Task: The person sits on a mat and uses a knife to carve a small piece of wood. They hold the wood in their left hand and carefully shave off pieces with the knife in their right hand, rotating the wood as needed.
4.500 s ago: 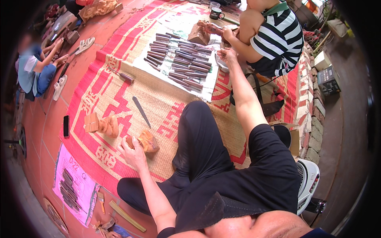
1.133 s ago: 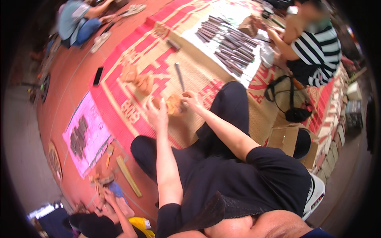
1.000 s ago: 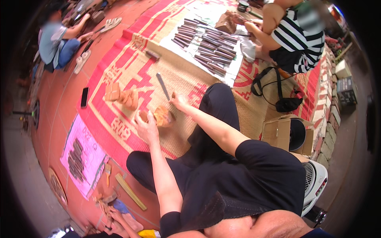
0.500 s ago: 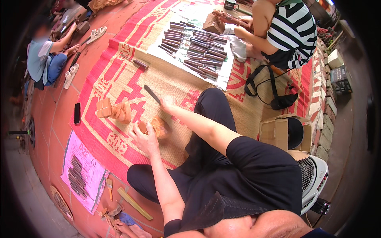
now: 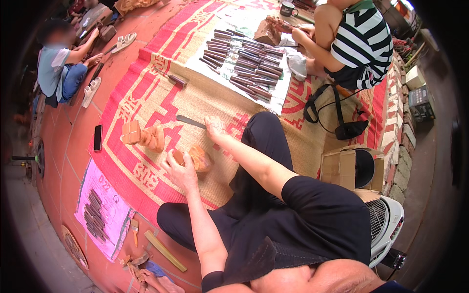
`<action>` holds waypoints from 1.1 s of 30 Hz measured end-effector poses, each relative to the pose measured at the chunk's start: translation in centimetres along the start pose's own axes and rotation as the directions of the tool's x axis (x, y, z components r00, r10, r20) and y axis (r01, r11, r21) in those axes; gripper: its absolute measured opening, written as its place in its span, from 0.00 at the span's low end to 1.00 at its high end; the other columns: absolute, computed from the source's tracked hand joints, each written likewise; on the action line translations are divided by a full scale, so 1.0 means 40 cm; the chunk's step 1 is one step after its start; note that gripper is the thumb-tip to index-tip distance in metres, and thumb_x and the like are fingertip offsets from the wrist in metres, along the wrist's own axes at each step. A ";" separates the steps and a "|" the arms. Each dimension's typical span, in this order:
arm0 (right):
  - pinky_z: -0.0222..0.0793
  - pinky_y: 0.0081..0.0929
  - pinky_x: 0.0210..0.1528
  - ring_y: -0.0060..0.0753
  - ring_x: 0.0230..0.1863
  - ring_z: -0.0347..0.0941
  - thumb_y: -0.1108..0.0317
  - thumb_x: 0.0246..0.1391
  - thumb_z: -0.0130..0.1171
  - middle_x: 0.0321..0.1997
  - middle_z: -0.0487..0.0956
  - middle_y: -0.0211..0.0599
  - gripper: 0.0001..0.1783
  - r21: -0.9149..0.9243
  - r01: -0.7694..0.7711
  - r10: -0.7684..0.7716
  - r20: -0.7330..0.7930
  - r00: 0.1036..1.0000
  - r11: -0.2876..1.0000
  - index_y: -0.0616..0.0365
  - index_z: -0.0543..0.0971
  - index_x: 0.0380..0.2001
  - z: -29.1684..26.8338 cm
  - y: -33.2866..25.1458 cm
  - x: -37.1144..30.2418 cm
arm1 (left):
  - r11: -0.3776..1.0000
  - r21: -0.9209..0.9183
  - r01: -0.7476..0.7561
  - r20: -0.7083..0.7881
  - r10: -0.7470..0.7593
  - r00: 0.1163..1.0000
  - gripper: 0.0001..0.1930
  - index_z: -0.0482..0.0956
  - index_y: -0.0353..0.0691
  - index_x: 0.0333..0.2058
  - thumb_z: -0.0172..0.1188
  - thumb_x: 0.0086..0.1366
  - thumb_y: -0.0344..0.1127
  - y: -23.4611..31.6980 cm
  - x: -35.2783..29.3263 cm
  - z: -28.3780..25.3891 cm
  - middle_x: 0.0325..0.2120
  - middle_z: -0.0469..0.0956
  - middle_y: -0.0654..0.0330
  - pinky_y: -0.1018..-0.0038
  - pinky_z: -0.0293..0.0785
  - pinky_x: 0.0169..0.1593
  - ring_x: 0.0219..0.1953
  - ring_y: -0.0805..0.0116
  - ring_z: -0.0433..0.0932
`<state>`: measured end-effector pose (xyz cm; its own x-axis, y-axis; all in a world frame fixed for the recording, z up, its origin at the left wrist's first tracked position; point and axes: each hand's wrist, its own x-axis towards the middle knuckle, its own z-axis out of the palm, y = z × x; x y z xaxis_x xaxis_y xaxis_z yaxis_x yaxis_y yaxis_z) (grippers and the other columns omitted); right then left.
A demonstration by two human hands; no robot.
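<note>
My left hand is closed around the squared end of a small light-brown wooden carving, whose rounded, carved part points toward my right. In my right hand is a flat dark blade-like tool, a file or a knife. It sticks out leftward from the fist, apart from the carving, and its grip is hidden by my fingers. A second wooden carving with a square block end lies just beyond my left hand on the woven mat.
Several wood-handled carving tools lie on a white cloth ahead, near a co-worker. A lone tool and a phone lie on the mat. More tools rest on a pink sheet at left. A cardboard box stands at right.
My right hand has shifted slightly right, and the dark tool has swung from a steep slant to a flatter angle. My left hand stays on the carving.
</note>
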<state>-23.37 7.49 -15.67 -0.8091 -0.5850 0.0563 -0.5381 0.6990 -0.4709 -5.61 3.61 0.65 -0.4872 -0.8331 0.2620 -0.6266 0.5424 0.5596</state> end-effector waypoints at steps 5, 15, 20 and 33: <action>0.71 0.43 0.42 0.42 0.46 0.73 0.68 0.52 0.50 0.40 0.76 0.41 0.09 -0.035 0.052 -0.053 -0.037 0.998 0.998 0.54 0.76 0.36 -0.003 -0.025 -0.013 | 1.000 0.007 0.004 -0.005 -0.004 1.000 0.23 0.72 0.39 0.50 0.61 0.58 0.44 -0.004 -0.003 0.000 0.44 0.69 0.50 0.56 0.73 0.43 0.44 0.48 0.74; 0.71 0.42 0.41 0.43 0.44 0.72 0.69 0.52 0.48 0.40 0.74 0.41 0.09 0.025 0.008 -0.008 -0.002 1.000 1.000 0.55 0.75 0.35 0.026 -0.019 0.031 | 1.000 0.018 0.013 0.008 -0.013 1.000 0.23 0.72 0.39 0.50 0.61 0.58 0.44 0.010 -0.004 0.004 0.45 0.68 0.49 0.56 0.73 0.44 0.45 0.48 0.74; 0.71 0.44 0.41 0.45 0.44 0.72 0.69 0.53 0.46 0.41 0.74 0.44 0.09 0.043 0.083 -0.081 -0.049 0.996 0.996 0.56 0.73 0.36 0.045 -0.011 0.032 | 1.000 0.008 0.002 0.011 -0.002 1.000 0.23 0.72 0.40 0.50 0.61 0.58 0.43 0.002 -0.001 0.007 0.45 0.68 0.50 0.56 0.73 0.44 0.46 0.48 0.74; 0.70 0.42 0.30 0.44 0.28 0.76 0.66 0.50 0.56 0.23 0.78 0.40 0.05 0.446 -0.141 -0.019 0.335 0.942 0.884 0.56 0.76 0.28 0.000 -0.014 0.019 | 1.000 -0.004 0.016 0.002 -0.016 1.000 0.23 0.72 0.39 0.50 0.61 0.58 0.44 0.016 -0.004 -0.004 0.44 0.69 0.50 0.56 0.73 0.44 0.45 0.48 0.74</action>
<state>-23.69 6.65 -15.36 -0.6724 -0.7025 -0.2331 -0.2564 0.5165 -0.8170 -5.85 4.06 1.09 -0.4784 -0.8413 0.2517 -0.6315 0.5288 0.5671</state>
